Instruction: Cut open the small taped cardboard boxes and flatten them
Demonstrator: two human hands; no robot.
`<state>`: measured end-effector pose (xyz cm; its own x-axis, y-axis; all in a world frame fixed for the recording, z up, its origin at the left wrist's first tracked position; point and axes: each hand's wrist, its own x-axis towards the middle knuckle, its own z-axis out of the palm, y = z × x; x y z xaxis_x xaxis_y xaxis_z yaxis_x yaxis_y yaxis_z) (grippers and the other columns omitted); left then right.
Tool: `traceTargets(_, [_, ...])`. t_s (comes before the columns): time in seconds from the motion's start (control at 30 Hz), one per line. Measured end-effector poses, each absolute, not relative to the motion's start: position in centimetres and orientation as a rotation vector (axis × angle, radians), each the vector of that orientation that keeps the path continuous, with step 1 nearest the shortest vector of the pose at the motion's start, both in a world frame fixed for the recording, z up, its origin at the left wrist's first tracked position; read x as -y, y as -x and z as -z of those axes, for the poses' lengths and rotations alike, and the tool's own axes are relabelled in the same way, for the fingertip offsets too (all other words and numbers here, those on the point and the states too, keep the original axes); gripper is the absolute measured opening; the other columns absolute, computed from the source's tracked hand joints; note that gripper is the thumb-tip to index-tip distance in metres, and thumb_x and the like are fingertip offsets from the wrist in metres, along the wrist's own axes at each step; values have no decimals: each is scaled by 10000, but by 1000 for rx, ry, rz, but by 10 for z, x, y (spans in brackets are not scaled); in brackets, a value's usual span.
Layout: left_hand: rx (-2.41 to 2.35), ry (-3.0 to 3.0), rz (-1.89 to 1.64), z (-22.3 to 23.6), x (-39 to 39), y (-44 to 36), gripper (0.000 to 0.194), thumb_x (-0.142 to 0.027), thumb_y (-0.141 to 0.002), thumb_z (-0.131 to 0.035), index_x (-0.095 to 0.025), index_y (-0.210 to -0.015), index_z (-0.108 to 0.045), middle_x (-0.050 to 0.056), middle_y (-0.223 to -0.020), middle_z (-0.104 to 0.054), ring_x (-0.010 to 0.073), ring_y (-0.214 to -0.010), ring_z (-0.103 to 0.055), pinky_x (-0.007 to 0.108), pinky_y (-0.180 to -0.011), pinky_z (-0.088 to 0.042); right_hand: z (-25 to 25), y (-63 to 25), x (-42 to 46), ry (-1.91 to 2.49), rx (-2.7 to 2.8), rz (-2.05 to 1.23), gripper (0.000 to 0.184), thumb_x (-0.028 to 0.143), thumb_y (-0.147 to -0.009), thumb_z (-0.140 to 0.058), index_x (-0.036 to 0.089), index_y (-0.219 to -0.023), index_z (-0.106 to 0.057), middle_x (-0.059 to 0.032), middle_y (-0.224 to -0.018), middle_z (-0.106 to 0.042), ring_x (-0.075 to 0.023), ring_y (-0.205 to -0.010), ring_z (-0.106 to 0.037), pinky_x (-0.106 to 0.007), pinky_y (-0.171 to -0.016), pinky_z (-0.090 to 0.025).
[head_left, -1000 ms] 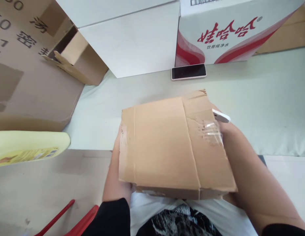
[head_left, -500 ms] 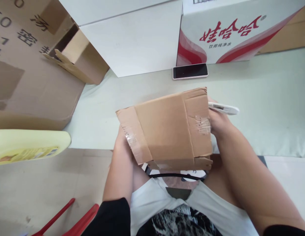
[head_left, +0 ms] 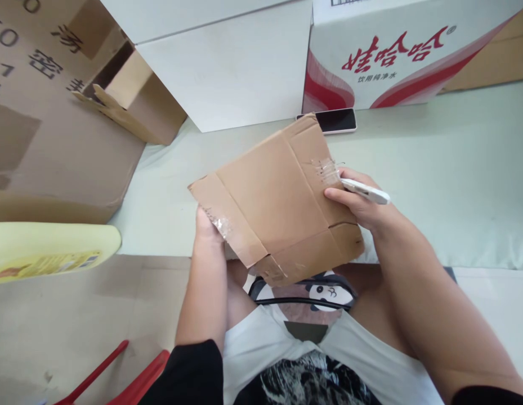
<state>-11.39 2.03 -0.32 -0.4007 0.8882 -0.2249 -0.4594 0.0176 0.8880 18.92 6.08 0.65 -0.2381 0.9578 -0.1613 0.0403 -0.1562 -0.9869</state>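
A flattened-looking brown cardboard box [head_left: 269,197] hangs tilted above my lap and the table's near edge, with torn clear tape on its left and right flaps. My left hand [head_left: 208,228] grips its left edge, the fingers mostly hidden beneath it. At the right edge, my right hand [head_left: 360,199] has its thumb on the cardboard and also holds a white utility knife [head_left: 369,191]. The knife's front end lies against the taped flap; whether a blade is out I cannot tell.
Behind the box, a phone [head_left: 339,121] lies on the pale green tabletop [head_left: 434,185]. White cartons [head_left: 231,73] and a red-and-white water carton [head_left: 396,62] stand at the back. Left are a large cardboard carton [head_left: 75,152], a yellow bottle [head_left: 54,247] and red bars [head_left: 147,377] below.
The cardboard box has turned counterclockwise, its right end swinging up and away so that it covers part of the phone. My right hand and the knife have shifted left, bringing the thumb into view.
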Motion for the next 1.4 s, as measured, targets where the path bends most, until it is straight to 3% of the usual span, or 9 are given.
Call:
traceTargets(0.13, [-1177,-575,-1665,-2,-25,117,582,-736,-672,-766,-205,-908,-730,108,-1053,-799,362,-1257,-679,469,-1050,-586,-2,-188,-61,1244,1235,-1473,323,455,-681,-858,252,-875,-699,-6,-846,-698,-215,-776,-614,-347,-692,-468])
traceTargets(0.27, [-1296,-671,-1587,1,-19,116,583,-499,-480,-992,-183,-894,-730,99,-945,-800,371,-1141,-737,478,-1055,-583,-2,-182,-60,1298,1328,-1342,307,456,-702,-831,243,-869,-686,2,-827,-689,-200,-758,-590,-333,-684,-436])
traceTargets(0.37, [-1264,-683,-1631,3,-20,122,519,-469,-556,-974,-199,-927,-729,74,-966,-803,332,-1119,-750,454,-1065,-583,-4,-181,-60,1304,1402,-1312,310,466,-720,-816,242,-876,-669,11,-780,-661,-181,-716,-559,-316,-654,-409])
traceTargets(0.5, [-1232,-632,-1742,9,-27,142,436,-426,-702,-893,-218,-1045,-721,80,-1160,-784,304,-1249,-692,422,-1091,-565,-6,-184,-61,1261,1209,-1474,377,480,-685,-850,254,-912,-652,42,-671,-583,-132,-587,-475,-278,-547,-362])
traceTargets(0.67, [-1297,-410,-1849,21,-35,161,247,-368,-870,-726,-217,-1065,-711,86,-1261,-759,269,-1337,-633,395,-1091,-560,-9,-180,-57,1030,969,-1697,529,539,-564,-924,273,-910,-624,31,-770,-608,-134,-613,-542,-274,-513,-446])
traceTargets(0.93, [-1215,-561,-1850,13,-29,151,323,-455,-843,-781,-234,-1067,-709,67,-1323,-732,255,-1420,-563,397,-1155,-512,-1,-166,-47,969,1292,-1712,446,535,-697,-871,216,-698,-559,54,-567,-468,-87,-507,-428,-247,-464,-348])
traceTargets(1.07, [-1188,-479,-1801,8,-28,147,325,-463,-881,-751,-215,-1088,-715,82,-1294,-747,256,-1403,-580,409,-1192,-479,-10,-160,-41,929,1515,-1733,417,526,-726,-828,219,-683,-550,35,-573,-519,-113,-523,-494,-258,-466,-403])
traceTargets(1.4, [-1124,-358,-1815,2,-30,144,262,-387,-978,-640,-205,-1146,-723,74,-1261,-765,237,-1377,-605,425,-1247,-416,-8,-157,-46,946,1461,-1677,357,510,-774,-751,200,-761,-575,29,-642,-555,-94,-514,-491,-239,-454,-387])
